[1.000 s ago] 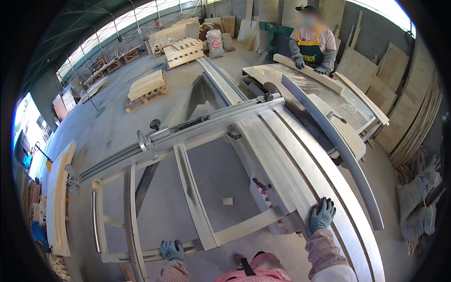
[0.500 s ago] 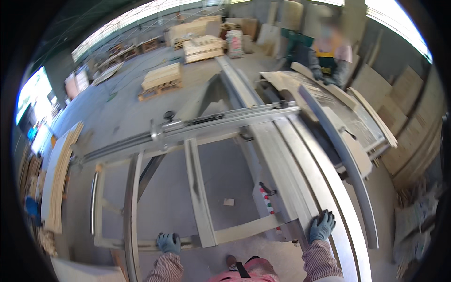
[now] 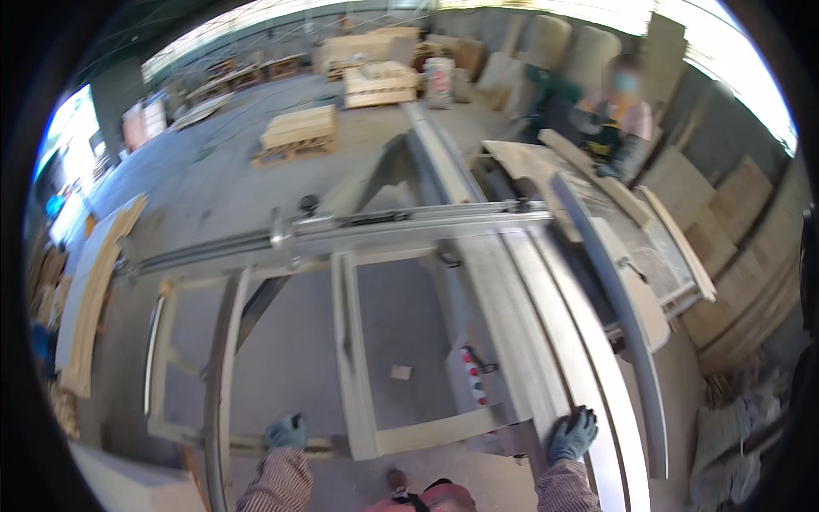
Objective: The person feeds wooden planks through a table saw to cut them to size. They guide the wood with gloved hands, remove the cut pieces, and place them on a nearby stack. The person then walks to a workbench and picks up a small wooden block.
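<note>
A sliding table saw fills the middle, with a long metal sliding table (image 3: 546,320) on the right and an open outrigger frame (image 3: 351,358) to its left. My left hand (image 3: 287,432), in a grey-blue glove with dark fingertips, is closed over the frame's near rail (image 3: 409,435). My right hand (image 3: 573,437), gloved alike, lies on the near end of the sliding table, fingers stretched out. A crosscut fence (image 3: 375,229) with a stop (image 3: 280,229) runs across the far side of the frame. No workpiece lies on the frame.
Across the saw a co-worker (image 3: 618,119) stands by a board-strewn table (image 3: 533,166), beside a long grey rip fence (image 3: 610,256). Stacked boards (image 3: 94,299) stand at left. Pallets of wood (image 3: 297,132) sit farther back. Sheets (image 3: 682,188) lean on the right wall.
My view has shifted, so both hands appear farther left in the picture. They keep their places on the rail and the sliding table. The co-worker has raised one hand toward the chest.
</note>
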`<state>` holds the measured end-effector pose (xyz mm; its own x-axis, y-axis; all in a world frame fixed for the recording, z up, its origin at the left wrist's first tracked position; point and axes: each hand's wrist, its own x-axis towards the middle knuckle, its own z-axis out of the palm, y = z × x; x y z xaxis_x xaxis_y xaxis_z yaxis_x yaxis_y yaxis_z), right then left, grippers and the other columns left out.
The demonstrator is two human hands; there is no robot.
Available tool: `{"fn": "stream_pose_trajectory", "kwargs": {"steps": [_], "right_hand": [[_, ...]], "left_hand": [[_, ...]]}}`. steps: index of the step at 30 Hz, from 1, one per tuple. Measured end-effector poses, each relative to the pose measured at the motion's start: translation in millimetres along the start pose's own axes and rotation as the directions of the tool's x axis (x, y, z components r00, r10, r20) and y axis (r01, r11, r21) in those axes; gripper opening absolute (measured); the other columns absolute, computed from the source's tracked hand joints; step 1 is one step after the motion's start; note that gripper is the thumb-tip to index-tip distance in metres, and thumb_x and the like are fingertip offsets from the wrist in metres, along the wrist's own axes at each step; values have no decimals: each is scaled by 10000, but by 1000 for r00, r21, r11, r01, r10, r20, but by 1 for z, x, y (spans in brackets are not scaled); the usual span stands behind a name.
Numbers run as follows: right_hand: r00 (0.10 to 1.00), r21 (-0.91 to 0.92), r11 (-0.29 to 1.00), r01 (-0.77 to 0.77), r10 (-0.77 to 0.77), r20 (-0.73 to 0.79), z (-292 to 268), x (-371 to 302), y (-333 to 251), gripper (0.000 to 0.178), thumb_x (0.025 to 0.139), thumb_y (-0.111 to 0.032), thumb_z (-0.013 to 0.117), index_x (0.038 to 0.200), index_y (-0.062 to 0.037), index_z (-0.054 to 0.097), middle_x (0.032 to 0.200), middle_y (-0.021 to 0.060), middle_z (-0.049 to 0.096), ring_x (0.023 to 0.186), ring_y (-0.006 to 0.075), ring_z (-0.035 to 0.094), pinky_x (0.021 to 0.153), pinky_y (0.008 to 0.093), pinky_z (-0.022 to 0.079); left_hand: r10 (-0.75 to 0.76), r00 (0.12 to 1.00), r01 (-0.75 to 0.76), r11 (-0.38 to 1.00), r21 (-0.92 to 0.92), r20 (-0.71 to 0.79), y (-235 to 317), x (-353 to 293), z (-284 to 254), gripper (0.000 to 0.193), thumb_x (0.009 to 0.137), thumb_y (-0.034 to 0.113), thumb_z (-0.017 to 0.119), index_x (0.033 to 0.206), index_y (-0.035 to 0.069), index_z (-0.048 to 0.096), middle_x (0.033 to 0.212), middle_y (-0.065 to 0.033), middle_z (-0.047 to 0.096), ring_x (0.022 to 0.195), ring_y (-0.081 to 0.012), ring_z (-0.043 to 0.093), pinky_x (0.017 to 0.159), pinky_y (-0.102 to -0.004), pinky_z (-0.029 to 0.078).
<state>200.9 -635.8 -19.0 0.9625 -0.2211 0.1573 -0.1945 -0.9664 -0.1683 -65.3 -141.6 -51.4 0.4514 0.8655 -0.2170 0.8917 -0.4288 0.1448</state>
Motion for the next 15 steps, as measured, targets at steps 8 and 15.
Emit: {"fn": "stream_pose_trajectory", "kwargs": {"steps": [8,15], "right_hand": [[999,64,997,-39,41,-36,-3,-3,8,573,765,-287,615,1278,-109,433,1351,164,376,1292,327,281,1098,451,153],[999,77,997,-32,35,-33,-3,-7,5,555,775,-289,602,1273,-103,439,1345,170,385,1291,333,283,1097,456,149]], "left_hand": [[20,1000,-19,990,-137,7,3,5,1,340,832,374,512,742,76,648,687,-136,630,701,-313,611,685,-411,446],[32,998,-39,991,-124,-59,-12,10,17,333,813,367,527,681,82,636,673,-141,623,678,-336,597,664,-433,438]]}}
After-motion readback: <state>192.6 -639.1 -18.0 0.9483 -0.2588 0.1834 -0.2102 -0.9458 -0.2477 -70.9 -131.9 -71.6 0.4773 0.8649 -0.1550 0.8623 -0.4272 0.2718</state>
